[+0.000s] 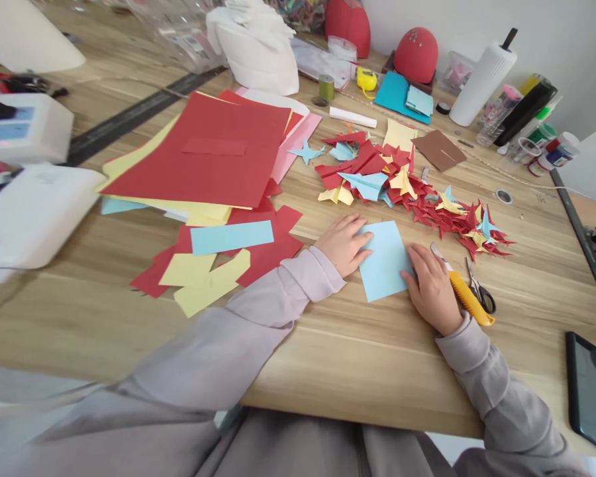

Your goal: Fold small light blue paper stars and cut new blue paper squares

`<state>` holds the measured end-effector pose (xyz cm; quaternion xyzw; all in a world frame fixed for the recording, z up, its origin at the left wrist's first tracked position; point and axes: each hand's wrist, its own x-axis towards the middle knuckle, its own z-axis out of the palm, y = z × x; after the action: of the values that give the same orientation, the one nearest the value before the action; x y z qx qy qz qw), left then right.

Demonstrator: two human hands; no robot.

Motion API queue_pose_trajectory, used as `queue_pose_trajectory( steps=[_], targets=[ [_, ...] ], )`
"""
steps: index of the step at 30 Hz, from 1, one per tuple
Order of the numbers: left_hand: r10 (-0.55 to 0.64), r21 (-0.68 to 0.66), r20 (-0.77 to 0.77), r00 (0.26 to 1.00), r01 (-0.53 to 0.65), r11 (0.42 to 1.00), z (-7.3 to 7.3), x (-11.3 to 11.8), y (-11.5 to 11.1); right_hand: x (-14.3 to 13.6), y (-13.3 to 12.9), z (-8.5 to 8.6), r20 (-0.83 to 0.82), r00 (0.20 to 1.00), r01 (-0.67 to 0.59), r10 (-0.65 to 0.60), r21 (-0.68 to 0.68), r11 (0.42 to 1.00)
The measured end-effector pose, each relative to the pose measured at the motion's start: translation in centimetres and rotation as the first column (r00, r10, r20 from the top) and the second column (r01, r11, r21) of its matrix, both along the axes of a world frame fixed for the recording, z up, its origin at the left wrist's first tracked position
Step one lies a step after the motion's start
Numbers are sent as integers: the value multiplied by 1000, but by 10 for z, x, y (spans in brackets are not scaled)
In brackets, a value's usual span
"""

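Observation:
A light blue sheet of paper [383, 262] lies flat on the wooden table between my hands. My left hand [344, 245] rests at its upper left edge, fingers apart, with fingertips on the paper. At the sheet's right edge is my right hand [431, 285], its fingers spread a little and its thumb touching the paper. Just right of that hand lie a yellow cutter [469, 299] and black-handled scissors [481, 289]. Beyond the sheet is a heap of folded red, yellow and blue paper shapes [365, 169].
Large red sheets [203, 159] are stacked at the left, with a blue strip [232, 237] and yellow scraps [211, 285] in front. A phone [590, 391] lies at the right edge. Bottles [484, 83] and a yellow tape measure [366, 79] stand at the back.

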<state>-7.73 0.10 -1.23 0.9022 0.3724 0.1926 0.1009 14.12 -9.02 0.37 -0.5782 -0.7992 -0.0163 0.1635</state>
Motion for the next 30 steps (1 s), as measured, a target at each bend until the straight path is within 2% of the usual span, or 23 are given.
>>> queue_pose_trajectory(
  steps=[2, 4, 10, 15, 17, 19, 21, 24, 26, 28, 30],
  targets=[
    [-3, 4, 2, 1000, 3, 1000, 1, 0, -1, 0, -2, -1, -35, 994, 106, -104, 45, 993],
    [0, 11, 15, 1000, 0, 1000, 1, 0, -1, 0, -4, -2, -47, 986, 161, -159, 44, 986],
    [15, 11, 102, 995, -16, 1000, 0, 1, -2, -5, -8, -1, -106, 985, 141, -140, 2, 990],
    [41, -22, 113, 993, -39, 999, 2, 2, -3, -4, -11, 3, -14, 957, 290, -290, 47, 956],
    [43, -42, 108, 993, -38, 998, 3, 3, -4, -3, -12, 4, 4, 954, 300, -300, 16, 954],
    [61, -67, 140, 988, -52, 996, 4, 5, -6, -3, -12, 4, -59, 960, 272, -274, -37, 962],
    [102, -99, 209, 973, -83, 992, 7, 5, -8, -3, -11, 5, -206, 946, 231, -248, -103, 967],
    [207, -170, 356, 911, -155, 973, 13, 4, -8, -5, -9, 7, -478, 838, 155, -264, -256, 954],
    [282, -292, 449, 848, -160, 943, 18, 2, -7, -7, -9, 10, -599, 754, 89, -268, -312, 946],
    [318, -466, 494, 809, -62, 883, 22, -1, -5, -10, -9, 12, -689, 682, 49, -246, -293, 955],
    [313, -592, 495, 810, 51, 804, 24, -3, -3, -12, -8, 13, -784, 569, 54, -247, -264, 963]
  ],
)
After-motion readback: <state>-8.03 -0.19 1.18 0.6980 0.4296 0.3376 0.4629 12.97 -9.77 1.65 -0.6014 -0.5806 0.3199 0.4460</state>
